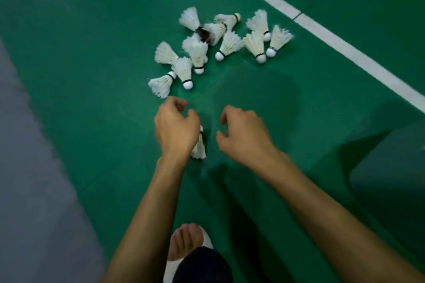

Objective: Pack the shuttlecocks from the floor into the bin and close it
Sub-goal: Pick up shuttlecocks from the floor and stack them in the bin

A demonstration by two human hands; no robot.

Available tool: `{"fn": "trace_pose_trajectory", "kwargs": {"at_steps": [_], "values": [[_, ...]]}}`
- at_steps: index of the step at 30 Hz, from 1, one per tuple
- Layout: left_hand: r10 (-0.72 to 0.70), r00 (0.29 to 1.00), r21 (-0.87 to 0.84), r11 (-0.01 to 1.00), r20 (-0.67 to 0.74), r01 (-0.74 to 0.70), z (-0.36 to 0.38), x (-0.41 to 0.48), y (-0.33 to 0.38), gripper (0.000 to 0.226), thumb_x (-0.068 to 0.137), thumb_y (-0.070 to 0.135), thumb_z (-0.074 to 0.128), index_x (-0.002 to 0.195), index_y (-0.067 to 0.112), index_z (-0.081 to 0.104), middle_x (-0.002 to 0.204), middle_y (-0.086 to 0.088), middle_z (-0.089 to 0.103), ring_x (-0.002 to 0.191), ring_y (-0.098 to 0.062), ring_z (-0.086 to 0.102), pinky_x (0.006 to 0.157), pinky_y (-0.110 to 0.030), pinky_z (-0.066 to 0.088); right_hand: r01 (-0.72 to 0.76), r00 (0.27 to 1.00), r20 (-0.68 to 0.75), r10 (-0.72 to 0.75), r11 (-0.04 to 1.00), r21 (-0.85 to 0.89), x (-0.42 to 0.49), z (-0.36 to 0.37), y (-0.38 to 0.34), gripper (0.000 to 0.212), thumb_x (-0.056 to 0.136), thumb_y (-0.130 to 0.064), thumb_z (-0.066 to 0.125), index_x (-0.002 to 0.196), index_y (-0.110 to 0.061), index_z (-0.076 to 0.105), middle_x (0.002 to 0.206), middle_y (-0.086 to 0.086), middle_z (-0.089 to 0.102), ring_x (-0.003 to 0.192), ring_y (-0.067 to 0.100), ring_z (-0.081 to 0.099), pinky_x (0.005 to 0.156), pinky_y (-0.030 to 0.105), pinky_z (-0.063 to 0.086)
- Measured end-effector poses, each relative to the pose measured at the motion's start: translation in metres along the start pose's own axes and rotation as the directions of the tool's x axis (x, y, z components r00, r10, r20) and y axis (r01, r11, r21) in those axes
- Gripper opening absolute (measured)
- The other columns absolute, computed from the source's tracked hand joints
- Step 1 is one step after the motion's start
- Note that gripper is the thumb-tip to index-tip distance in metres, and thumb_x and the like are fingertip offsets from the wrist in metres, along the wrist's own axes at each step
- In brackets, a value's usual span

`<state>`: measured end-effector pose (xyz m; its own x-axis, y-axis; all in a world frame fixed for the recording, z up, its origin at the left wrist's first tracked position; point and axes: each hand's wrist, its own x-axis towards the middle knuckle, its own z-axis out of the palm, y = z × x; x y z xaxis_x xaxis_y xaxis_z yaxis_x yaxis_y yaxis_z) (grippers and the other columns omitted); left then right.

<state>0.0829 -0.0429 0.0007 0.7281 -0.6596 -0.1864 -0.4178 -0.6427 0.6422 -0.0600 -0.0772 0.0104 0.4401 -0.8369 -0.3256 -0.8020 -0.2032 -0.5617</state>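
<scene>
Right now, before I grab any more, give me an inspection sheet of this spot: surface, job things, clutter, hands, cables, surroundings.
Surface: green court floor, a white line across the upper right.
Job's things: about a dozen white shuttlecocks in a loose pile; one more shuttlecock partly under the left hand; bin not in view.
Clutter: a dark brown thing in the pile, unclear what.
Hands: left hand curled above that shuttlecock, grip unclear; right hand loosely curled, holding nothing.
Cables: nothing seen.
Surroundings: grey floor at left; a foot in white footwear at the bottom.
</scene>
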Motion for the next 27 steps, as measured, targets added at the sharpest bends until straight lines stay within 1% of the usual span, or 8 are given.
{"fn": "trace_pose_trajectory", "kwargs": {"at_steps": [3,6,8,11,15,18,21,27], "values": [[-0.192,0.979,0.078,0.977,-0.062,0.196,-0.01,0.028,-0.029,0.06,0.078,0.039,0.079,0.127,0.013,0.056,0.129,-0.014,0.059,0.121,-0.035,0.055,0.102,-0.041,0.045,0.015,0.967,0.243,-0.074,0.972,0.236,0.003,0.054,-0.008,0.056,0.079,-0.039,0.061,0.132,-0.029,0.045,0.087,0.005,0.077,0.087,0.032,0.071,0.081,0.042,0.058],[-0.055,0.989,0.293,0.952,-0.139,0.094,-0.003,0.056,-0.034,0.077,0.076,0.05,0.08,0.138,0.018,0.046,0.146,-0.015,0.04,0.135,-0.038,0.038,0.107,-0.051,0.037,-0.051,0.954,0.288,-0.085,0.899,0.434,0.008,0.085,-0.01,0.067,0.088,-0.025,0.063,0.149,-0.034,0.035,0.077,0.004,0.077,0.059,0.015,0.067,0.072,0.033,0.059],[0.044,0.991,0.37,0.929,-0.128,0.007,0.009,0.078,-0.026,0.081,0.075,0.06,0.077,0.14,0.023,0.047,0.153,-0.013,0.035,0.143,-0.036,0.029,0.111,-0.059,0.033,-0.054,0.981,0.186,-0.052,0.851,0.523,0.013,0.094,-0.01,0.063,0.09,-0.018,0.06,0.148,-0.035,0.042,0.077,0.005,0.077,0.058,0.017,0.071,0.071,0.034,0.061],[0.03,0.998,0.34,0.94,-0.062,-0.007,0.026,0.107,-0.013,0.084,0.071,0.07,0.075,0.138,0.026,0.053,0.156,-0.011,0.034,0.147,-0.035,0.026,0.114,-0.066,0.027,-0.005,1.0,0.015,-0.003,0.877,0.48,0.021,0.09,-0.004,0.068,0.08,-0.019,0.058,0.146,-0.038,0.05,0.079,0.001,0.077,0.07,0.025,0.071,0.081,0.04,0.06],[0.035,0.999,0.286,0.958,-0.024,-0.026,0.05,0.13,0.0,0.078,0.067,0.072,0.077,0.126,0.025,0.058,0.143,-0.01,0.045,0.131,-0.036,0.043,0.101,-0.054,0.044,-0.032,0.987,-0.122,0.102,0.878,0.478,0.025,0.062,0.008,0.059,0.077,-0.016,0.063,0.134,-0.03,0.067,0.09,-0.005,0.075,0.073,0.016,0.068,0.082,0.032,0.059],[-0.011,0.996,0.289,0.957,-0.084,0.035,0.063,0.134,0.006,0.069,0.072,0.062,0.078,0.124,0.024,0.056,0.132,-0.008,0.053,0.126,-0.035,0.047,0.095,-0.053,0.044,-0.039,0.953,-0.269,0.142,0.934,0.356,0.03,0.042,0.025,0.031,0.078,-0.024,0.062,0.105,-0.022,0.077,0.095,-0.003,0.075,0.085,0.021,0.069,0.079,0.037,0.058],[-0.008,0.996,0.257,0.966,-0.091,0.031,0.064,0.116,0.006,0.047,0.076,0.044,0.071,0.118,0.024,0.066,0.118,-0.009,0.066,0.112,-0.035,0.061,0.086,-0.044,0.051,-0.15,0.912,-0.334,0.239,0.951,0.271,0.029,0.027,0.044,0.017,0.083,-0.012,0.067,0.094,-0.022,0.076,0.093,-0.002,0.075,0.091,0.024,0.067,0.077,0.03,0.051],[-0.002,0.988,-0.128,0.992,0.154,0.022,0.063,0.0,0.025,0.034,0.076,0.052,0.074,0.098,0.026,0.08,0.087,0.001,0.078,0.087,-0.025,0.071,0.071,-0.031,0.05,-0.072,0.778,-0.592,0.212,0.965,0.252,-0.008,-0.02,0.045,0.02,0.079,-0.005,0.07,0.09,-0.021,0.072,0.087,-0.004,0.074,0.091,0.023,0.069,0.082,0.032,0.051]]}}
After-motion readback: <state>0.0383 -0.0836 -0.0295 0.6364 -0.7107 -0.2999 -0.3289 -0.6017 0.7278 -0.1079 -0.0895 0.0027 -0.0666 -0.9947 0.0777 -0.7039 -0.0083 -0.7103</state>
